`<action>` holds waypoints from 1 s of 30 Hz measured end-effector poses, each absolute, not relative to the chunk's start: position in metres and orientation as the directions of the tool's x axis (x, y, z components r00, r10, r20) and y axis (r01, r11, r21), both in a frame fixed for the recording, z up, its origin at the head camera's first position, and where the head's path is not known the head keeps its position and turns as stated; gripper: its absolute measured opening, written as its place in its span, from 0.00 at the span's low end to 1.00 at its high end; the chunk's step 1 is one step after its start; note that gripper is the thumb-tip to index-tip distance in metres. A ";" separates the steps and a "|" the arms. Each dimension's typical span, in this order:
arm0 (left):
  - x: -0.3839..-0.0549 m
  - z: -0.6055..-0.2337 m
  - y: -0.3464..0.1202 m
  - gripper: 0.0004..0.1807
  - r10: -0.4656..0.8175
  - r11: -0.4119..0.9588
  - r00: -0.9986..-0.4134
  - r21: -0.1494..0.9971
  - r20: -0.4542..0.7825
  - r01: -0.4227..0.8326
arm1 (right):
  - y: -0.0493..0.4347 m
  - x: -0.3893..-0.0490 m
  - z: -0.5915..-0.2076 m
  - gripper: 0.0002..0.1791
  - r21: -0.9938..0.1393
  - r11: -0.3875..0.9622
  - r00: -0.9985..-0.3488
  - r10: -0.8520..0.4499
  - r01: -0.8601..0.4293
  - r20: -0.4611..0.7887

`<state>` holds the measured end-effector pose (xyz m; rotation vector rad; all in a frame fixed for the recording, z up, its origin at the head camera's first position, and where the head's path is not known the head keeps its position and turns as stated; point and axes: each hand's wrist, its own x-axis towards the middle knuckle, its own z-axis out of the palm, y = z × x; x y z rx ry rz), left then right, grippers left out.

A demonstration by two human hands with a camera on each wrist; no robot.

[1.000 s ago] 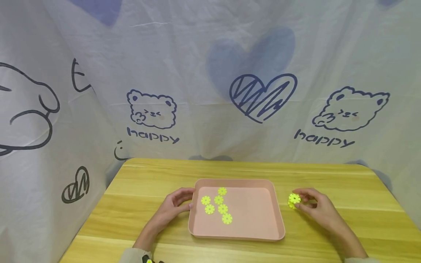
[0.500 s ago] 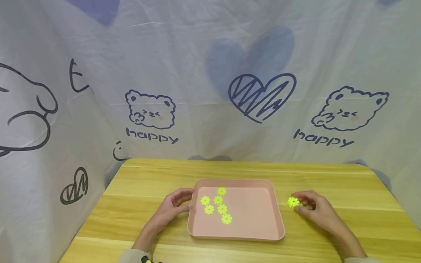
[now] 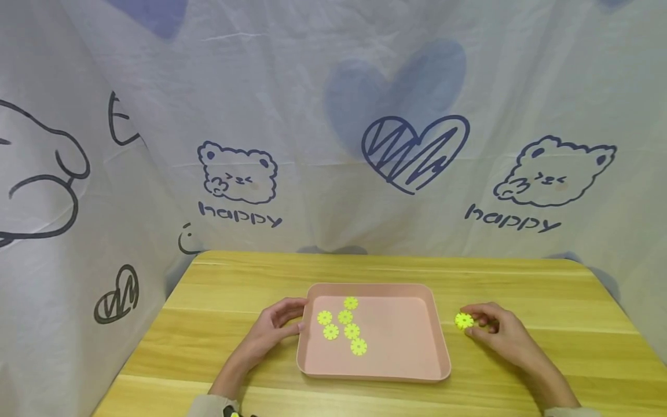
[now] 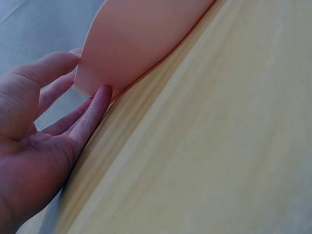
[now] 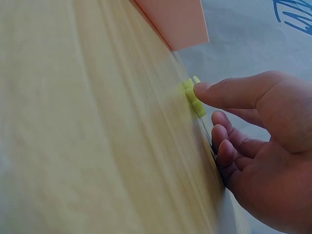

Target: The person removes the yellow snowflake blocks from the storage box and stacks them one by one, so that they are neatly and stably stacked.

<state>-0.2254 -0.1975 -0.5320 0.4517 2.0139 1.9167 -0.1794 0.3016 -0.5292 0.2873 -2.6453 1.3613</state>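
Rests the left hand (image 3: 267, 324), relaxed and half open, against the outer left wall of a pink tray (image 3: 398, 347), with thumb and fingertips touching. Pinches a yellow-green disc (image 3: 464, 321) between thumb and fingertip of the right hand (image 3: 502, 333), just right of the tray, at or barely above the table (image 3: 245, 278) (one piece or a small stack, hard to tell).

Works on pale yellow wood, streaked lengthwise with darker grain and rounded at the far corners. Faces a hanging white cloth (image 3: 302, 87), softly creased and printed with two wavy-edged bears (image 3: 237, 174) above the word "happy", a scribbled dark-blue heart (image 3: 417, 153) and paler hearts. Meets more cloth at the left, marked in thick dark outlines.

Has a shallow tray to hand, smooth, matte and round-cornered, with sloping walls. Has six more discs (image 3: 352, 331) lying flat in its left half: four in a rough column, two nearer the left wall, all notched like petals and pierced at the centre. Wears pale sleeves (image 3: 208, 405).
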 end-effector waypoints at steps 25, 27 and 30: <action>-0.225 -0.533 -0.197 0.28 0.429 0.065 -0.903 0.998 -0.033 -0.005 | 0.302 -0.180 -0.531 0.18 -0.775 0.592 -0.974 -0.101 -0.223 0.203; -0.226 -0.533 -0.197 0.29 0.427 0.063 -0.904 0.998 -0.031 -0.004 | 0.302 -0.180 -0.530 0.18 -0.779 0.588 -0.975 -0.102 -0.218 0.196; -0.226 -0.532 -0.197 0.29 0.430 0.058 -0.903 0.998 -0.023 0.002 | 0.302 -0.180 -0.530 0.18 -0.784 0.586 -0.978 -0.100 -0.206 0.183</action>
